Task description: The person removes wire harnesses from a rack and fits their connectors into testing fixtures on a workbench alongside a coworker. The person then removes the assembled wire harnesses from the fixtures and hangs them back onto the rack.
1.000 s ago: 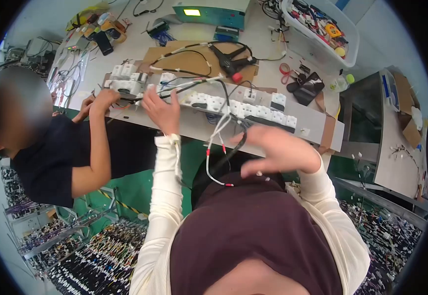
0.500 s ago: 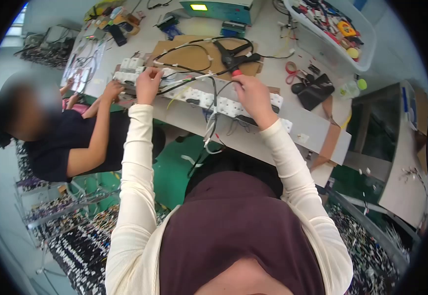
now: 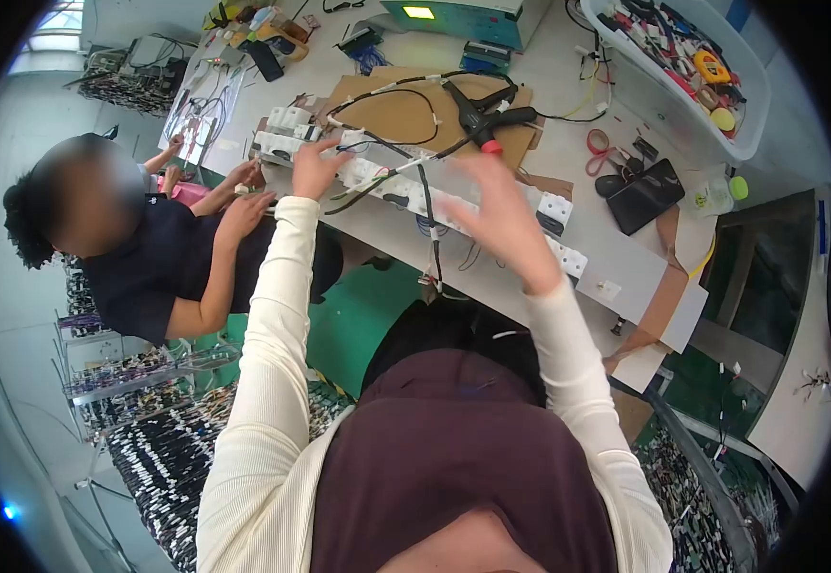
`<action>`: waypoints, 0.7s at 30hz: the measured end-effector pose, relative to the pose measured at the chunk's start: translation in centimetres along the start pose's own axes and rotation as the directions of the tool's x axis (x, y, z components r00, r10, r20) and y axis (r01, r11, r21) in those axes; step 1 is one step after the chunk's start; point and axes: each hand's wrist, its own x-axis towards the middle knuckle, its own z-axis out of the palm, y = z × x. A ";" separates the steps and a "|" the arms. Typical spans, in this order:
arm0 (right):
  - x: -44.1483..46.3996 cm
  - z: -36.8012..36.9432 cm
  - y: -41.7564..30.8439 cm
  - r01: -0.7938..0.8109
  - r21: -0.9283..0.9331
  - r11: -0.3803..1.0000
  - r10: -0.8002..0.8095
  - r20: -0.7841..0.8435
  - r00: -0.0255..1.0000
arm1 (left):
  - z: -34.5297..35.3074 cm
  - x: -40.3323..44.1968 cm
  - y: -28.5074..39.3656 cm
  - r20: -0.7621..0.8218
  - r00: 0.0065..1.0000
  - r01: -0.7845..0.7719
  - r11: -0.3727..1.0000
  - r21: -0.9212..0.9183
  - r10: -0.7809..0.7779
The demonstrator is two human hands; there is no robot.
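Observation:
My left hand point(image 3: 314, 172) is at the left part of the row of white connector blocks point(image 3: 368, 176), its fingers bent over a block beside the cables; whether they hold anything is hidden. My right hand point(image 3: 503, 224), blurred by motion, is over the right part of the row, fingers apart and nothing visible in it. A black wire harness point(image 3: 432, 215) with white tape crosses the row between my hands and hangs over the table's front edge. Behind my right hand lies a black tool with a red tip point(image 3: 478, 119), on brown cardboard point(image 3: 396, 107).
A co-worker point(image 3: 148, 248) works at the left, hands near the row's left end. A box with a lit display point(image 3: 454, 19) stands at the back. A bin of parts point(image 3: 755, 119), red scissors point(image 3: 599, 143), a black pouch point(image 3: 645, 196) and a bottle point(image 3: 713, 197) are at the right.
My right hand has left the spot beside the red-tipped tool, its fingers now spread and nearer the front. The harness's hanging end has shifted. The camera view has moved slightly.

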 end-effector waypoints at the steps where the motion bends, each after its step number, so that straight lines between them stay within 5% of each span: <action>1: 1.1 1.6 1.1 -0.103 0.085 0.991 0.109 -0.068 0.992 | 0.6 -0.7 0.4 -0.156 0.985 -0.052 0.991 0.123 0.071; 3: 3.5 4.9 2.2 -0.189 0.178 0.966 0.215 -0.143 0.966 | 0.9 -1.3 0.2 -0.303 0.937 -0.097 0.962 0.254 0.174; 6: 6.0 9.1 3.9 -0.199 0.205 0.958 0.259 -0.330 0.908 | 0.6 -0.6 -1.8 -0.457 0.870 -0.157 0.982 0.100 0.186; 8: 7.1 11.2 5.3 -0.131 0.368 0.920 0.340 -0.587 0.735 | -1.0 0.2 -3.5 -0.570 0.776 -0.018 0.894 -0.448 -0.270; 10: 7.0 11.6 5.0 -0.208 0.402 0.892 0.427 -0.594 0.682 | -4.6 -1.5 -0.1 -0.625 0.709 -0.118 0.819 -0.561 -0.326; 12: 7.0 11.4 4.0 -0.256 0.833 0.490 0.623 -0.129 0.771 | -7.2 -5.2 2.0 -0.660 0.640 -0.221 0.728 -0.649 -0.394; 13: 7.3 11.6 4.6 -0.487 0.788 0.376 0.620 0.177 0.765 | -7.7 -7.7 2.3 -0.671 0.683 -0.250 0.770 -0.587 -0.289; 14: 7.2 11.2 4.2 -0.488 0.781 0.389 0.618 0.172 0.767 | -7.9 -10.2 2.0 -0.671 0.719 -0.284 0.803 -0.523 -0.183; 16: 7.2 9.5 1.7 -0.476 0.768 0.429 0.528 0.214 0.822 | -7.5 -14.9 -1.4 -0.312 0.945 -0.205 0.927 -0.315 0.103; 18: 7.1 8.7 -1.0 -0.394 0.806 0.442 0.471 0.165 0.867 | -6.9 -20.2 3.0 -0.121 0.971 -0.170 0.951 0.257 0.206; 20: 5.1 7.9 -3.4 -0.271 0.871 0.411 0.137 0.235 0.962 | -6.8 -24.4 2.1 0.116 0.993 -0.023 0.980 0.199 0.000; 21: 3.2 8.0 -7.2 -0.293 0.812 0.504 0.175 0.236 0.956 | -7.5 -25.1 2.9 0.049 0.995 -0.083 0.996 0.035 0.081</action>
